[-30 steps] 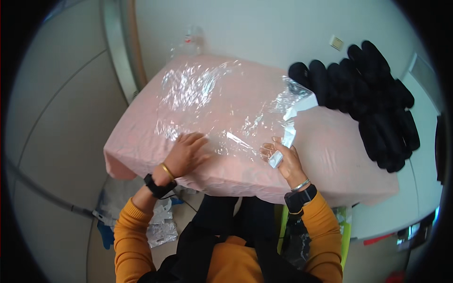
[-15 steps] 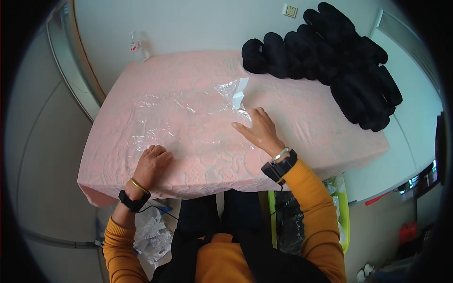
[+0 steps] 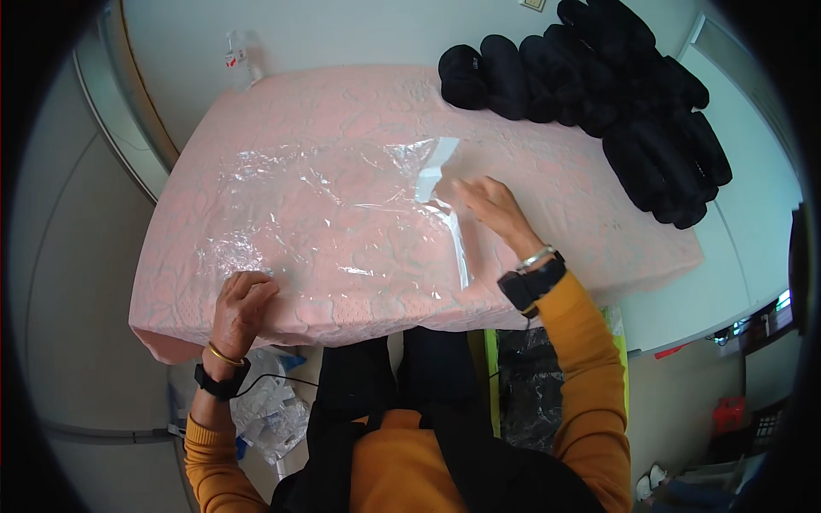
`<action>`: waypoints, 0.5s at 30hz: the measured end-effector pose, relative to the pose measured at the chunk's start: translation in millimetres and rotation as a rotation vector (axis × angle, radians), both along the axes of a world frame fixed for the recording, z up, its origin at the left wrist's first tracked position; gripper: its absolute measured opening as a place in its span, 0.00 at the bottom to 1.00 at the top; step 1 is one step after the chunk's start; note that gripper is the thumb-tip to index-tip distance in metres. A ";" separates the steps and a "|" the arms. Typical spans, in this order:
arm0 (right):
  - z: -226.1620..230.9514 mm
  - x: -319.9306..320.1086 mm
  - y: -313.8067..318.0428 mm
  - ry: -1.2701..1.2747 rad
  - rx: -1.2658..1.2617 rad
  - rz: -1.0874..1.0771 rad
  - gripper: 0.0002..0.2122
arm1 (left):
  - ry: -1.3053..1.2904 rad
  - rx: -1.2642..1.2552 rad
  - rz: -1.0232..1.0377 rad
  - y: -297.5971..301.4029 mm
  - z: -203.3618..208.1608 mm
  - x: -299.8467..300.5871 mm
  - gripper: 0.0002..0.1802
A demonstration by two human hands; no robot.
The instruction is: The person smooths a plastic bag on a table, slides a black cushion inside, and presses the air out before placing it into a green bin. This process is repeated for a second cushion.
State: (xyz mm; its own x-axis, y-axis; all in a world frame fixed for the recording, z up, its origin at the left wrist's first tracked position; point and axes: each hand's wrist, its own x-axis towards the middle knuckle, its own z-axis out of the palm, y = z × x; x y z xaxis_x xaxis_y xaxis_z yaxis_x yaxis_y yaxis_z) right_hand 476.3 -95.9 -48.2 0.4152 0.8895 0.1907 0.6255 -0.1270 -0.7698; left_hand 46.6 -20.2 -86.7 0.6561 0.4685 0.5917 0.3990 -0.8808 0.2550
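A clear plastic bag (image 3: 351,218) lies spread on a table with a pink patterned cloth (image 3: 376,103). Along the bag's right end runs a white strip (image 3: 434,171), wider and creased in its upper part. My left hand (image 3: 241,312) rests at the bag's near left corner, fingers curled closed on the film. Beside the strip is my right hand (image 3: 500,214), just right of the bag, with its fingers drawn together. The fingertips are slightly blurred, and whether they pinch anything is unclear.
Black rounded cushions (image 3: 590,85) are heaped at the back right. A clear bottle (image 3: 237,61) stands at the back left by the wall. Below the table are crumpled plastic (image 3: 272,410) and a green-rimmed bin (image 3: 493,385) holding dark plastic.
The bag's left end has moved left with my left hand, and the film lies flatter. My right hand has shifted right off the bag's end, its fingers now together; the lower strip shows.
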 end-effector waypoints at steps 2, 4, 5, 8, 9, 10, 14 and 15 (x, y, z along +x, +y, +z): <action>-4.2 -10.8 16.2 -0.068 -0.066 -0.016 0.14 | -0.003 0.008 -0.034 2.0 -2.0 1.4 0.12; -10.2 -11.4 36.0 -0.201 -0.179 -0.031 0.14 | 0.009 0.024 -0.042 7.1 -6.7 -4.8 0.13; -7.8 -2.8 38.1 -0.201 -0.169 -0.037 0.14 | 0.016 0.033 -0.045 10.9 -7.4 -6.5 0.13; -16.1 25.5 30.1 0.145 -0.206 -0.071 0.15 | 0.014 0.054 0.031 5.2 -7.9 -20.3 0.13; -18.8 31.8 26.6 0.209 -0.160 -0.066 0.15 | 0.009 0.065 0.065 2.5 -7.8 -22.0 0.13; -22.1 37.4 23.8 0.273 -0.115 -0.062 0.15 | 0.009 0.061 0.066 1.5 -8.1 -21.8 0.13; -17.2 40.5 18.7 0.353 -0.059 -0.098 0.18 | 0.007 0.103 0.071 5.4 -7.2 -14.7 0.13; -12.2 38.4 15.4 0.363 -0.054 -0.118 0.20 | 0.018 0.106 0.060 3.4 -5.8 -13.4 0.13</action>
